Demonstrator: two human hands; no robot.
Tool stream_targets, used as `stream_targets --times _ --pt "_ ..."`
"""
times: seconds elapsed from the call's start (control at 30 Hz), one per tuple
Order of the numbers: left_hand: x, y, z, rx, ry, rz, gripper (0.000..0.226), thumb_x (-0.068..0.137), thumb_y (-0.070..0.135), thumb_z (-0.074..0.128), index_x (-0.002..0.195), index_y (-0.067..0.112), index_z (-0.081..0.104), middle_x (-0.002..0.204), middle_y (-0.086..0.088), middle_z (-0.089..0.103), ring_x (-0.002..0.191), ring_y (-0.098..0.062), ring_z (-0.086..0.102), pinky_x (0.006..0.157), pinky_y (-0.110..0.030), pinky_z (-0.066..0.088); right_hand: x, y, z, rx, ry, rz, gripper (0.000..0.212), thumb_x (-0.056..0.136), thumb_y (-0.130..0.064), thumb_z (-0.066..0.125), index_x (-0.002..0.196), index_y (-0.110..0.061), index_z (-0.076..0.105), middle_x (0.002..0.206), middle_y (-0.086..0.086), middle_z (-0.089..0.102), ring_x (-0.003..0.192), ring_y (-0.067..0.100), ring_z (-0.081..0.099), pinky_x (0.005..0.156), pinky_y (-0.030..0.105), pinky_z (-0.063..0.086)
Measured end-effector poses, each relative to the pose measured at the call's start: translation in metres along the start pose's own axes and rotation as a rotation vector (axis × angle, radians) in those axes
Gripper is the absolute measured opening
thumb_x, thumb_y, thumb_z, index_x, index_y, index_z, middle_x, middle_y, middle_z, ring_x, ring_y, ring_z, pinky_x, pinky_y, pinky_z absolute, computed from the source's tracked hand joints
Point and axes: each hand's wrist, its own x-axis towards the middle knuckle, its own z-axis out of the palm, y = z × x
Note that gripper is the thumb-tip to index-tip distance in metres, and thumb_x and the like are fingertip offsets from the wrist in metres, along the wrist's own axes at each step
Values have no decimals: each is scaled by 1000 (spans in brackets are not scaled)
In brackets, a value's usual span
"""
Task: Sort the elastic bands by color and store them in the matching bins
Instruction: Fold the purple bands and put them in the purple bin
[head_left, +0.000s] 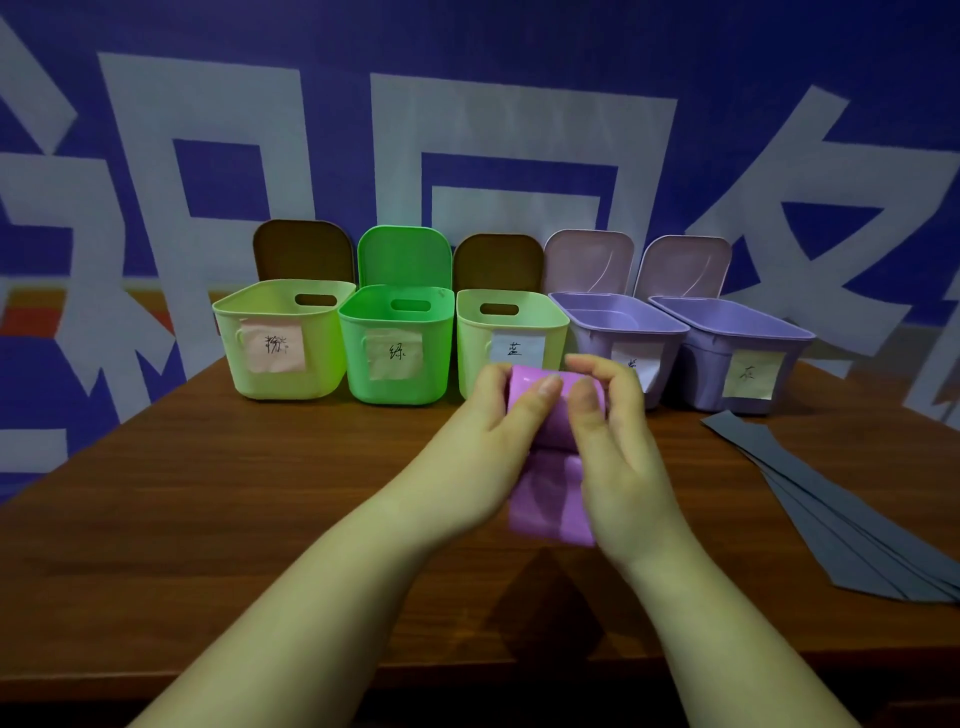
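We hold the purple band (550, 467) at the centre of the frame with both hands: our left hand (488, 441) and right hand (618, 452) each curl round its rolled upper end, thumbs pressing on top, while its loose tail hangs down toward the wooden table (234, 493). Its long axis runs up and down the frame, the roll lying crosswise. The left purple bin (623, 332) stands just above and right of the grip, nearer our right hand (its label is partly hidden by our fingers). The right purple bin (732, 348) sits beside it; three green bins (395, 343) fill the upper left. Grey bands (831, 514) lie fanned at right, clear of the path.
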Motion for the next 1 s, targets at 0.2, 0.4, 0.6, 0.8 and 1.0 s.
stream_targets --times 0.2,0.4,0.6,0.8,1.0 --pt "-4 1 5 -186 4 -13 19 90 41 43 102 26 44 94 7 54 82 0 53 72 -15 42 3 -2 0 -64 -51 9 48 84 -62 36 113 -27 52 109 -7 62 105 11 58 95 35 47" --pt "-1 10 3 0 97 -51 28 96 44 34 114 24 41 95 6 52 89 -9 52 71 -12 40 -5 -1 4 -51 -49 -39 57 85 -59 36 129 -23 42 127 -2 53 118 9 51 101 31 43" --pt "-3 0 8 24 22 109 34 88 46 43 117 28 41 117 -1 52 103 -11 54 89 -30 49 4 -1 -4 -21 5 88 67 66 -88 33 101 -35 55 99 -6 65 97 16 63 87 45 52" --pt "0 2 7 -75 78 12 39 86 57 31 114 30 38 115 1 52 104 -11 52 94 -28 46 -1 -4 -2 -106 -45 -50 57 83 -63 35 124 -25 47 121 0 57 112 14 56 96 43 47" --pt "-3 1 9 87 88 230 21 95 48 38 114 37 37 107 18 48 92 7 52 89 -18 43 0 -15 -4 29 37 57 63 67 -87 34 107 -42 48 111 -4 59 93 14 62 73 34 54"
